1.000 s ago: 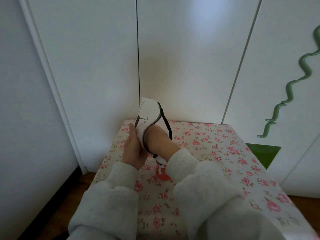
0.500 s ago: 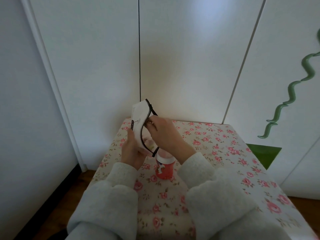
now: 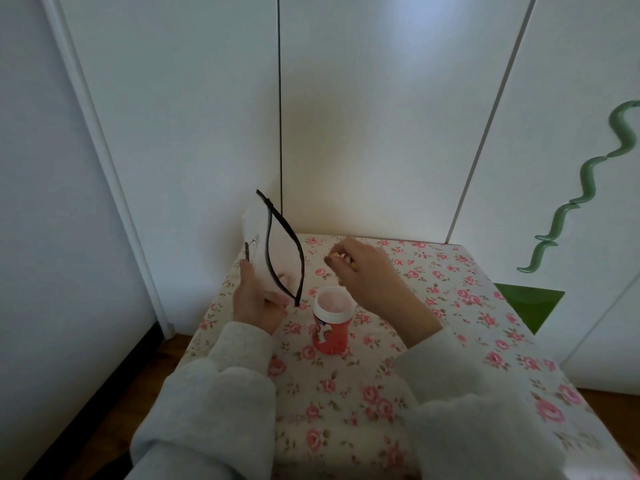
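Observation:
My left hand (image 3: 254, 299) grips a white pouch (image 3: 273, 251) with a dark zip edge, held upright with its mouth gaping open toward the right. My right hand (image 3: 367, 271) hovers to the right of the pouch, above the table, and pinches a small yellowish item (image 3: 337, 255) between its fingertips. Below and between the hands stands a small red cup (image 3: 330, 325) with a white rim, open at the top, on the flowered tablecloth (image 3: 450, 306).
The table stands in a corner against white cupboard doors (image 3: 381, 116). A wavy green handle (image 3: 585, 192) and a green triangle (image 3: 530, 303) mark the doors at right. Wooden floor (image 3: 114, 393) shows at lower left.
My right hand has come out of the pouch and moved right, now holding a small item. The pouch has tipped upright and the red cup has come into view.

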`<state>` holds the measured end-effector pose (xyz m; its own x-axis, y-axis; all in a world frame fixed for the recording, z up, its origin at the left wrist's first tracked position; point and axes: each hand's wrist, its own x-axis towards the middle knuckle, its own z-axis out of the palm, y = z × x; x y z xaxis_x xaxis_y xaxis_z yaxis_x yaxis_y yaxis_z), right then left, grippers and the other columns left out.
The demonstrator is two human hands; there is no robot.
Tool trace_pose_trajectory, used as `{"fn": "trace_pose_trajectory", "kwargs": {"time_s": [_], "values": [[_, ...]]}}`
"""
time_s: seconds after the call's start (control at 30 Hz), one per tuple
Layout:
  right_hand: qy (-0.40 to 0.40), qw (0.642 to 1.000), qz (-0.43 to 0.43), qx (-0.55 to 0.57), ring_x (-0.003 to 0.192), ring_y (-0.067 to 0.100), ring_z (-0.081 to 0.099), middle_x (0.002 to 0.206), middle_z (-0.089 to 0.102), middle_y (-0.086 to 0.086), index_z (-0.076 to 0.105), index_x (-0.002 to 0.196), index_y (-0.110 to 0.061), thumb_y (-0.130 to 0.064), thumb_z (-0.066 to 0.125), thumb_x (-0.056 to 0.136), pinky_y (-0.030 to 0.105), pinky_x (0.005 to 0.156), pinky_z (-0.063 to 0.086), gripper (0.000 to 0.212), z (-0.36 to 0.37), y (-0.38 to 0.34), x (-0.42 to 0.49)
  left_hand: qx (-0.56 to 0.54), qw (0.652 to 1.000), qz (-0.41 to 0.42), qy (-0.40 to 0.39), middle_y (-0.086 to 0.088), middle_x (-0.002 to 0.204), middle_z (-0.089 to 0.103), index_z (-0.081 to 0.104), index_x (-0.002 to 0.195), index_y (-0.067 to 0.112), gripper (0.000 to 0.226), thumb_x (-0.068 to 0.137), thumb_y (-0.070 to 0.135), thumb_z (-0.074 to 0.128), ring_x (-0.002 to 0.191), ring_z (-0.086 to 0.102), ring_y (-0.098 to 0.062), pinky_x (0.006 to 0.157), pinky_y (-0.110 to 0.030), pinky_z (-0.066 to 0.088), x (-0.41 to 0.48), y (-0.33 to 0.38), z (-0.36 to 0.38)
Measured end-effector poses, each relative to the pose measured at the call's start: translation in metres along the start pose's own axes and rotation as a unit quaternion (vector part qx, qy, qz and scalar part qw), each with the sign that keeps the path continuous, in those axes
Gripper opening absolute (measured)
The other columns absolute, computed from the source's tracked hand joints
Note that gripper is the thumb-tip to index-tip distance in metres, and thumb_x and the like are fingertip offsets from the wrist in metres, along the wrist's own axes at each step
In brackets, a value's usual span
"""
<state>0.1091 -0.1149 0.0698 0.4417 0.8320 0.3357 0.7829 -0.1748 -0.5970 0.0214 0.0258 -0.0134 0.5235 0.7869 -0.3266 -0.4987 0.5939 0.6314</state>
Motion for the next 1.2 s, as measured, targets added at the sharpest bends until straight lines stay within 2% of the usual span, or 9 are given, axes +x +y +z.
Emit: {"fn": "trace_pose_trajectory", "kwargs": {"time_s": [0.1,0.27,0.43,0.57,0.77,0.93,1.0,1.13,1.2], "values": [[-0.068,0.995,-0.014,-0.078,0.072,0.024,0.059,0.088,0.064,0.010,0.055,0.102,-0.006,-0.027,0.045,0.093,0.029,0.060,0.049,0.025,0.003,0.006,-0.010,-0.003,1.000,0.001,0.002,-0.009,0.050,0.069,0.041,0.133,0.004,0.066,0.089,0.054,0.038,0.039,0.063,-0.018,0.041,-0.023,0.053,0.005,-0.004,-0.002],[-0.126,0.967,-0.047,-0.218,0.076,0.028,0.060,0.091,0.064,0.015,0.054,0.098,-0.001,-0.028,0.043,0.093,0.037,0.067,0.051,0.029,0.005,0.000,-0.011,-0.002,1.000,0.001,-0.001,-0.010,0.051,0.068,0.039,0.133,0.006,0.066,0.089,0.055,0.037,0.038,0.062,-0.017,0.041,-0.024,0.053,0.010,-0.008,-0.003],[-0.153,0.946,-0.052,-0.282,0.063,0.021,0.051,0.080,0.062,0.012,0.060,0.087,0.002,-0.027,0.044,0.092,0.029,0.054,0.042,0.033,0.004,-0.005,-0.002,-0.007,1.000,-0.002,-0.002,-0.015,0.066,0.067,0.043,0.130,0.003,0.065,0.089,0.053,0.040,0.041,0.064,-0.019,0.047,-0.028,0.056,0.012,-0.010,-0.003],[-0.162,0.945,-0.040,-0.281,0.070,0.024,0.057,0.086,0.065,0.013,0.061,0.090,0.000,-0.031,0.047,0.090,0.034,0.063,0.051,0.035,0.001,-0.006,0.000,-0.004,1.000,0.007,-0.015,-0.010,0.051,0.069,0.047,0.123,0.001,0.062,0.090,0.052,0.039,0.052,0.063,-0.022,0.053,-0.030,0.055,0.013,-0.013,-0.003],[-0.158,0.959,-0.032,-0.234,0.079,0.025,0.063,0.093,0.068,0.011,0.065,0.090,-0.002,-0.031,0.055,0.085,0.039,0.072,0.057,0.031,0.001,-0.003,0.004,-0.006,0.999,-0.002,-0.045,-0.015,0.077,0.071,0.044,0.130,0.005,0.064,0.090,0.054,0.035,0.076,0.056,-0.027,0.078,-0.040,0.050,0.013,-0.016,-0.004],[-0.167,0.956,-0.044,-0.237,0.079,0.020,0.057,0.099,0.065,0.008,0.064,0.097,-0.006,-0.025,0.052,0.088,0.033,0.071,0.053,0.024,-0.002,-0.007,0.005,-0.018,0.999,-0.005,-0.045,-0.019,0.125,0.057,0.042,0.133,0.005,0.064,0.090,0.053,0.035,0.108,0.058,-0.033,0.092,-0.045,0.049,0.010,-0.017,-0.001],[-0.151,0.960,-0.043,-0.231,0.077,0.021,0.055,0.095,0.063,0.010,0.060,0.097,-0.006,-0.025,0.051,0.089,0.033,0.068,0.050,0.022,-0.001,-0.007,0.005,-0.023,0.999,-0.009,-0.042,-0.018,0.123,0.058,0.044,0.131,0.004,0.064,0.091,0.053,0.035,0.104,0.060,-0.032,0.086,-0.041,0.053,0.010,-0.017,-0.001],[-0.102,0.969,-0.047,-0.219,0.068,0.022,0.051,0.086,0.062,0.012,0.054,0.093,-0.006,-0.034,0.050,0.089,0.033,0.062,0.046,0.029,0.007,-0.009,0.005,-0.040,0.998,-0.034,-0.033,-0.012,0.090,0.067,0.048,0.121,0.005,0.061,0.088,0.055,0.039,0.063,0.064,-0.022,0.049,-0.027,0.056,0.009,-0.016,-0.003],[-0.095,0.968,-0.052,-0.227,0.068,0.022,0.050,0.080,0.057,0.009,0.054,0.094,-0.006,-0.039,0.048,0.090,0.032,0.061,0.045,0.034,0.012,-0.008,0.005,-0.048,0.997,-0.038,-0.036,-0.016,0.112,0.062,0.044,0.131,0.005,0.064,0.090,0.054,0.037,0.048,0.061,-0.017,0.037,-0.018,0.048,0.006,-0.016,-0.002]]}}
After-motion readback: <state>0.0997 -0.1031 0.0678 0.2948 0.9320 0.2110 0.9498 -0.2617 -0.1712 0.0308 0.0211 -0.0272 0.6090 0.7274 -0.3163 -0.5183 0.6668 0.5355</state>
